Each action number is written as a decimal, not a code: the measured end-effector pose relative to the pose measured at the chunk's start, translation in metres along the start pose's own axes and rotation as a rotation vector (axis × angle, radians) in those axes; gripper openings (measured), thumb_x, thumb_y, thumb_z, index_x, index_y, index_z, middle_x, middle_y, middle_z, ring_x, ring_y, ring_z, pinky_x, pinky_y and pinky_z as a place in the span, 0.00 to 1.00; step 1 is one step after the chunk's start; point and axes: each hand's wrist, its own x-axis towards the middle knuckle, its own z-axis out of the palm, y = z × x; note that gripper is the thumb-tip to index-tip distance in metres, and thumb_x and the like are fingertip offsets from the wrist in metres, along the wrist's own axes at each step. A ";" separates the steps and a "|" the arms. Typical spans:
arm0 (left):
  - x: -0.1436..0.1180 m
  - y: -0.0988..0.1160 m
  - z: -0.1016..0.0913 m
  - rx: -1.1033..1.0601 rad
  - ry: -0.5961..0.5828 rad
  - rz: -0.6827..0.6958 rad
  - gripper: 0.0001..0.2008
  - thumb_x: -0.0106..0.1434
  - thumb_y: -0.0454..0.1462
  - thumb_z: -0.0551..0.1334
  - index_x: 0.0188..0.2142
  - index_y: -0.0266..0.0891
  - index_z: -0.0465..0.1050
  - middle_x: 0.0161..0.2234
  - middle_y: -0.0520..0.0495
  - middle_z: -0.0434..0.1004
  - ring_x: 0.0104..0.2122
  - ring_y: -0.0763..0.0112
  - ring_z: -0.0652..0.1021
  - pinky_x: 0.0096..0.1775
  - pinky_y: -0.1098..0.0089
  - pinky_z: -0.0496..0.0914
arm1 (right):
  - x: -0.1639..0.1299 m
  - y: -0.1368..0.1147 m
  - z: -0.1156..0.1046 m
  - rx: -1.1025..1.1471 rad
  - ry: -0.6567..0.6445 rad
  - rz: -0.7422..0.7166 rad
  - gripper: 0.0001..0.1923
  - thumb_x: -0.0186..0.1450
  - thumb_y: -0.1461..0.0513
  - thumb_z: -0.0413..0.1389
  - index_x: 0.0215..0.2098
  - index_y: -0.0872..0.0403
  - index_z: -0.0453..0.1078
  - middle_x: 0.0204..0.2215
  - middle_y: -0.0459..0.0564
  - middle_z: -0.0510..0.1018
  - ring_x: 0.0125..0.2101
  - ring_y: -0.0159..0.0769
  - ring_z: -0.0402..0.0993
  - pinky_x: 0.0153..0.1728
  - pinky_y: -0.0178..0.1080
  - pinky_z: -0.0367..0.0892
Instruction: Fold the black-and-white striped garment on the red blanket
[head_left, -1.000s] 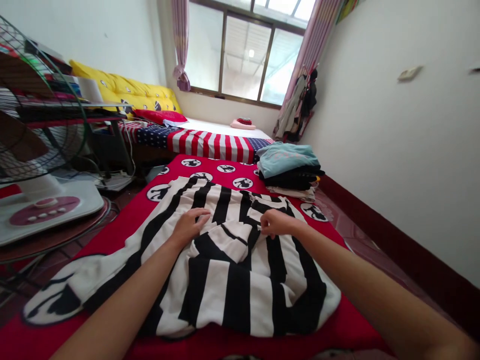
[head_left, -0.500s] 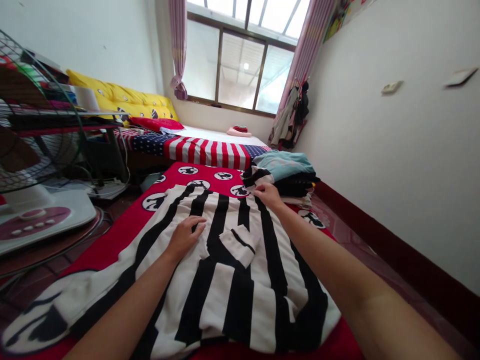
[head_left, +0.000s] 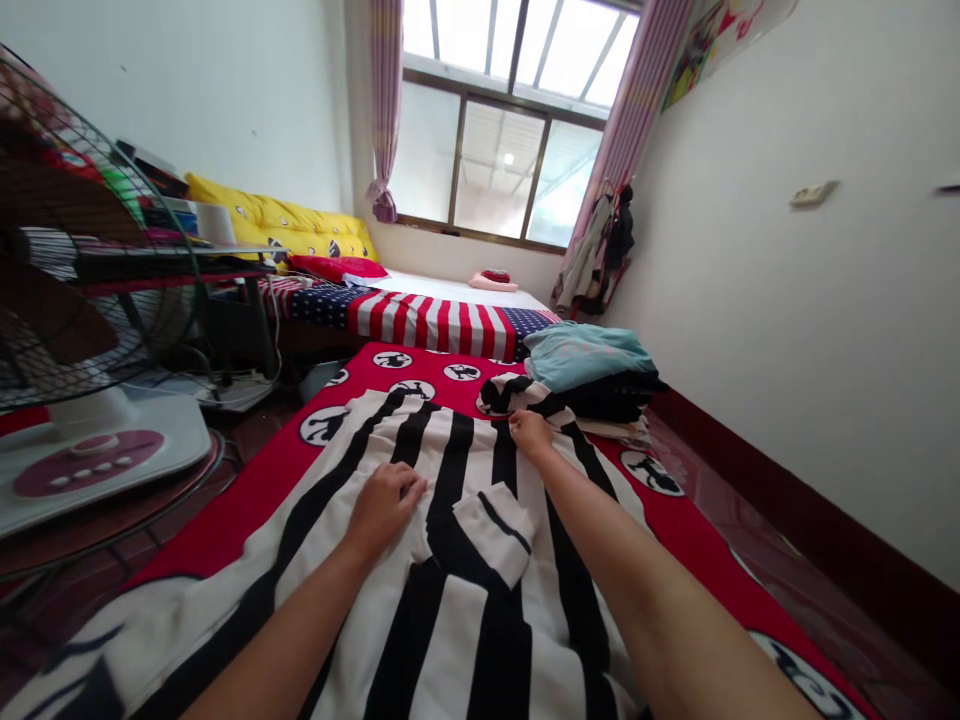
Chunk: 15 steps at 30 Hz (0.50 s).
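Observation:
A large black-and-white striped knit garment (head_left: 458,620) lies spread out in front of me, with a white cuff-like end bearing one black band (head_left: 495,525) folded over its middle. My left hand (head_left: 386,502) rests on the stripes left of this cuff, fingers slightly curled and the thumb a little apart. Farther off, near the garment's upper right edge, my right hand (head_left: 530,433) is closed in a pinch on the striped cloth. A bunched striped part (head_left: 517,390) of the garment sits just beyond my right fingers.
Under the garment is a red cloth with round white-and-black prints (head_left: 765,590). A stack of folded clothes, light blue on top (head_left: 589,355), stands at the far right. A fan (head_left: 97,440) is at the left. Behind are a bed (head_left: 435,315) and a window (head_left: 499,160).
The view has shifted, so the scene sits lower and farther right. My right hand has moved left and nearer, pulling the bunched striped cloth along. My left hand stays on the garment, fingers more curled.

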 end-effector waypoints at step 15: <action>-0.001 0.006 0.000 0.005 -0.014 -0.028 0.11 0.64 0.39 0.56 0.28 0.43 0.74 0.33 0.47 0.75 0.39 0.59 0.73 0.43 0.60 0.66 | 0.022 -0.024 0.001 -0.095 0.041 0.081 0.16 0.63 0.67 0.50 0.48 0.59 0.71 0.44 0.65 0.78 0.47 0.47 0.75 0.45 0.40 0.67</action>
